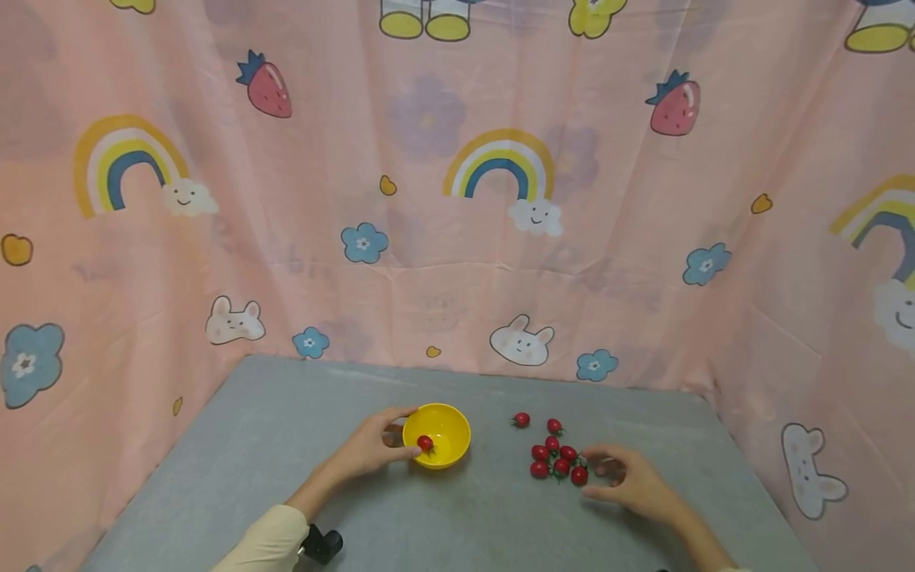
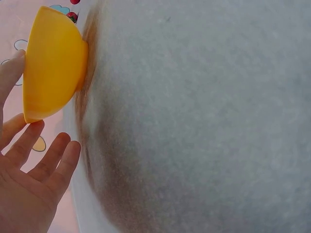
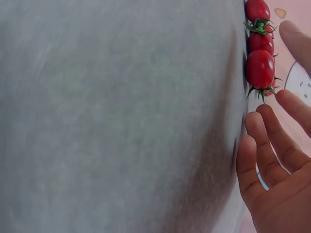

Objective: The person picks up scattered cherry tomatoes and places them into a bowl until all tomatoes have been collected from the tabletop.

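A yellow bowl [image 1: 453,435] stands on the grey table, one cherry tomato [image 1: 425,442] with a green stem inside it. My left hand [image 1: 368,443] holds the bowl by its left side, thumb and index finger at the rim; in the left wrist view the other fingers spread below the bowl [image 2: 56,65]. To the right lies a cluster of several red cherry tomatoes [image 1: 561,467]. Beside it is my right hand [image 1: 636,483], thumb and fingers apart around the right edge of the nearest tomato [image 1: 579,476]. The right wrist view shows its fingertips close to a tomato [image 3: 260,69], nothing gripped.
Two separate cherry tomatoes, one at the left [image 1: 522,419] and one at the right [image 1: 554,426], lie behind the cluster. A pink patterned curtain [image 1: 429,302] rises behind the table [image 1: 300,413] and along both sides. A black device [image 1: 323,545] sits by my left sleeve.
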The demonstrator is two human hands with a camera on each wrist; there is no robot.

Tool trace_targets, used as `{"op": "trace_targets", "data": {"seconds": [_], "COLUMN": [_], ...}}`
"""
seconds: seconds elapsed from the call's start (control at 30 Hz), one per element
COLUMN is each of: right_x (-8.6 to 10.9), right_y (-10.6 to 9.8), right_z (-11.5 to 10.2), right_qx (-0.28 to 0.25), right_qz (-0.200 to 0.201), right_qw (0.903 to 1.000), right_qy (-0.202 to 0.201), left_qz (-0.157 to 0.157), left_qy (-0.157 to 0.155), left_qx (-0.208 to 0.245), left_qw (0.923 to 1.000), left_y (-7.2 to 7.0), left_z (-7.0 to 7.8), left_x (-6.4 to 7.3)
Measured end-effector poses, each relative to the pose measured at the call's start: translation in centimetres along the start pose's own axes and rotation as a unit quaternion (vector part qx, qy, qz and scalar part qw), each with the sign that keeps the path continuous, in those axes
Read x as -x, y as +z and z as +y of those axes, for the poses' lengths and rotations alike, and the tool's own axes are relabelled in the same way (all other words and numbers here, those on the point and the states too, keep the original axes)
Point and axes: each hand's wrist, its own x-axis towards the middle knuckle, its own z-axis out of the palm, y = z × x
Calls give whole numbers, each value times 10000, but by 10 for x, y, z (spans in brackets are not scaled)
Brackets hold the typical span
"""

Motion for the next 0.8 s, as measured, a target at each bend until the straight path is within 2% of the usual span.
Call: {"op": "trace_targets", "data": {"seconds": [0.4, 0.53, 0.8], "right_x": [-12, -14, -15], "right_y": [6, 7, 7], "right_z": [-2, -4, -2], "right_qx": [274, 282, 223], "right_qz": [-92, -130, -139], "right_qw": [9993, 9991, 9995], "right_qy": [232, 281, 160], "left_qz": [-76, -115, -95], "left_qy": [-59, 7, -9], "left_qx": [-64, -88, -25], "left_qw": [9999, 9999, 10000], "left_y": [-2, -2, -3], "left_z": [4, 3, 2], "left_x": [1, 2, 1]}}
